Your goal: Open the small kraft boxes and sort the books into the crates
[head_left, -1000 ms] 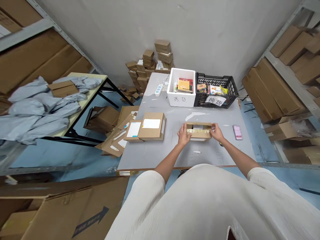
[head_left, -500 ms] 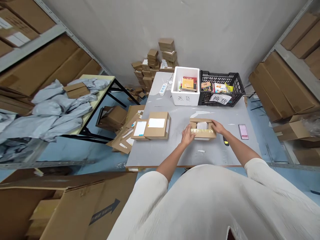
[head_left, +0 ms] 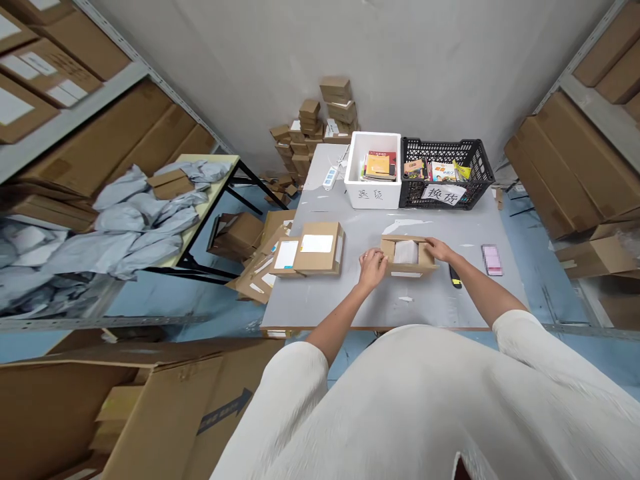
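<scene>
A small cardboard box (head_left: 411, 269) stands on the grey table with its top flaps raised. Inside it sits a white wrapped item (head_left: 406, 252), whose kind I cannot make out. My left hand (head_left: 373, 268) is closed at the box's left side, fingertips on the flap edge. At the far right corner, my right hand (head_left: 439, 249) grips the other flap. A black and yellow utility knife (head_left: 455, 277) lies beside the box, close to my right forearm.
Two labelled cardboard boxes (head_left: 320, 247) lie to the left. Behind stand a white foam box (head_left: 373, 199) and a black crate (head_left: 445, 190), both with books. A phone (head_left: 492, 260) lies at right. Grey parcels (head_left: 125, 220) cover a side table; a large open carton (head_left: 190, 400) is near me.
The box's flaps have been opened wider, and the shiny tape strip across its front no longer shows. My left hand has shifted slightly; the view has turned a little left.
</scene>
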`<state>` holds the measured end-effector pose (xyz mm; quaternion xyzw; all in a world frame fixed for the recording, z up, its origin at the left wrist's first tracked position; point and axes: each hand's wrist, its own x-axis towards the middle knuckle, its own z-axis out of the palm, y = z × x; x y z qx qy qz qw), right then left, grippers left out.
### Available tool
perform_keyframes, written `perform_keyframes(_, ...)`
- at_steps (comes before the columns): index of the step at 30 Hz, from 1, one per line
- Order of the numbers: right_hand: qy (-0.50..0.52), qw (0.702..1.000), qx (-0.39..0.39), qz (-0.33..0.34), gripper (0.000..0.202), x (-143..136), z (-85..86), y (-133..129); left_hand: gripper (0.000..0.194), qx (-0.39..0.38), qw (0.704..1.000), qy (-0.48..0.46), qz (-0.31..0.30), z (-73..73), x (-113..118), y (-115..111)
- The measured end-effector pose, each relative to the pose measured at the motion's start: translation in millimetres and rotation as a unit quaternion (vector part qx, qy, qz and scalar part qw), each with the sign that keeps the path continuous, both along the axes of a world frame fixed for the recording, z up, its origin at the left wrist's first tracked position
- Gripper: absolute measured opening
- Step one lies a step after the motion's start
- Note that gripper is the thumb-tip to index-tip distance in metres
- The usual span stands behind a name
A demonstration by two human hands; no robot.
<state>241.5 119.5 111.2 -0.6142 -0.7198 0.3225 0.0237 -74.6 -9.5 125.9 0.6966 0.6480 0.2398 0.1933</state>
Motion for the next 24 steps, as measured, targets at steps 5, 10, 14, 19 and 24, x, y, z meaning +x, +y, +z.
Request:
perform_keyframes(5, -0.054, 0.998, -0.019, 0.018, 0.076, -7, 10.4, -5, 0.020, -0.058, 0.995, 0.013, -0.084, -5.2, -6, -17)
perform_keyframes(10, -0.115, 0.993, 0.006, 0.013, 0.084, -24, 15.9, -19, 0.058, -0.093, 0.984, 0.088, -0.126, -14.1, -3, -20)
perform_keyframes(14, -0.154, 0.988, 0.013, -0.008, 0.090, -43, 12.9, -33, 0.052, -0.082, 0.974, 0.136, -0.160, -14.9, 4, -10)
perform_keyframes(19, -0.147, 0.988, 0.025, -0.034, 0.083, -52, 8.2, -39, 0.054, -0.077, 0.963, 0.158, -0.204, -12.6, 11, 2)
perform_keyframes(24, -0.061, 0.997, -0.002, -0.041, 0.084, -30, 13.7, -30, 0.047, -0.093, 0.952, 0.181, -0.228, -7.8, 16, 13)
